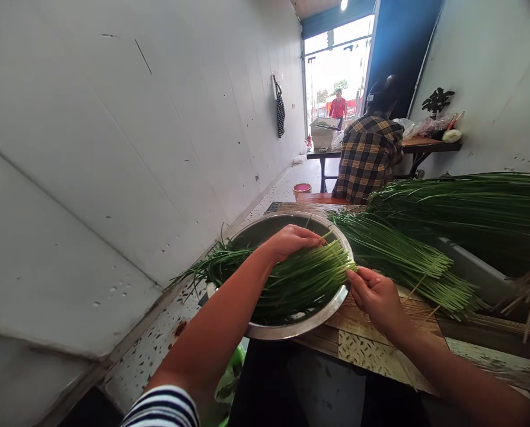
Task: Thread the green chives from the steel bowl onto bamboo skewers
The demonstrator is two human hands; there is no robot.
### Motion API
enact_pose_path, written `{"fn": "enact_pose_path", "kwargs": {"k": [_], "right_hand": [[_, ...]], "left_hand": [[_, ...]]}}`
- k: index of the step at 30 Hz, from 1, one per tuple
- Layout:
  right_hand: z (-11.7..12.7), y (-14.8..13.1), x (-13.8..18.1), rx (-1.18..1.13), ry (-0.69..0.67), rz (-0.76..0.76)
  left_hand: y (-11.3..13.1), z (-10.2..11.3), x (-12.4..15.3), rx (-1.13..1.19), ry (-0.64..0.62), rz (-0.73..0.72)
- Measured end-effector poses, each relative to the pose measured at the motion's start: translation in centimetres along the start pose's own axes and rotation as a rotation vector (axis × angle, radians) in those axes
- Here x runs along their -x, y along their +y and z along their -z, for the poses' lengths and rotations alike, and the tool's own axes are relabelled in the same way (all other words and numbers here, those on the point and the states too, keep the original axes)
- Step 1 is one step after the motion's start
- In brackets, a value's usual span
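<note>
A wide metal basin (283,333) sits at the table's near-left corner. In it lies a thick bunch of garlic chives (305,273), pale cut ends toward the right rim and green leaves hanging over the left rim. My left hand (294,240) is curled over the top of the bunch near the pale ends, its fingertips closed on stalks. At the basin's right rim, my right hand (376,293) pinches the stalk ends between thumb and fingers. Just right of the basin, more chives (402,249) lie in bunches on the wood-patterned table (372,353).
A large heap of long chives (469,196) rests over a light-coloured bin (478,261) at right. A person in a plaid shirt (369,154) sits ahead, back turned, at another table. A green plastic bag (232,379) is below the basin. The white wall (136,148) runs along the left.
</note>
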State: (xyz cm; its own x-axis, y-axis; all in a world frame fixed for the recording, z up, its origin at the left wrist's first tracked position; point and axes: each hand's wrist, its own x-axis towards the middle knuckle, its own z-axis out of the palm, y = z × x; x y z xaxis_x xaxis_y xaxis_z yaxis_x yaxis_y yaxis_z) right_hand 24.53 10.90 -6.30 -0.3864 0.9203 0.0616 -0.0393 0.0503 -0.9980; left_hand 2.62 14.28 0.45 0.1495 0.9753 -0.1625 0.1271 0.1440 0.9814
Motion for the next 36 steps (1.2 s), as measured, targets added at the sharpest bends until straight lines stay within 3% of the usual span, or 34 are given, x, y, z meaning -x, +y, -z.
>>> {"fn": "enact_pose_path", "kwargs": {"k": [11, 17, 20, 21, 25, 27, 30, 33, 36], "right_hand": [[-0.4, -0.1, 0.3, -0.019, 0.026, -0.006], [-0.7, -0.3, 0.4, 0.001, 0.045, 0.017], [-0.3, 0.1, 0.2, 0.204, 0.086, 0.178], [-0.1, 0.3, 0.2, 0.313, 0.105, 0.262], [0.6, 0.8, 0.6, 0.67, 0.059, 0.671], [0.8, 0.8, 1.0, 0.735, -0.047, 0.893], [0.7, 0.5, 1.5, 0.754, -0.137, 1.142], [0.5, 0.3, 1.7, 0.756, -0.128, 1.206], [0.4, 0.4, 1.6, 0.732, -0.114, 1.177]], "left_hand": [[-0.3, -0.2, -0.3, -0.161, 0.044, -0.084], [0.8, -0.2, 0.7, -0.337, -0.031, -0.139], [0.7, 0.9, 0.6, -0.339, -0.121, -0.119], [0.3, 1.4, 0.2, -0.336, -0.087, -0.112], [-2.9, 3.0, -2.2, -0.508, 0.326, -0.117], [-4.4, 3.3, -3.4, -0.649, 0.38, -0.117], [-5.7, 3.1, -4.2, -0.841, 0.353, -0.095], [-6.3, 2.3, -4.4, -0.973, 0.307, -0.073], [-6.4, 1.3, -4.5, -1.085, 0.361, -0.03]]}}
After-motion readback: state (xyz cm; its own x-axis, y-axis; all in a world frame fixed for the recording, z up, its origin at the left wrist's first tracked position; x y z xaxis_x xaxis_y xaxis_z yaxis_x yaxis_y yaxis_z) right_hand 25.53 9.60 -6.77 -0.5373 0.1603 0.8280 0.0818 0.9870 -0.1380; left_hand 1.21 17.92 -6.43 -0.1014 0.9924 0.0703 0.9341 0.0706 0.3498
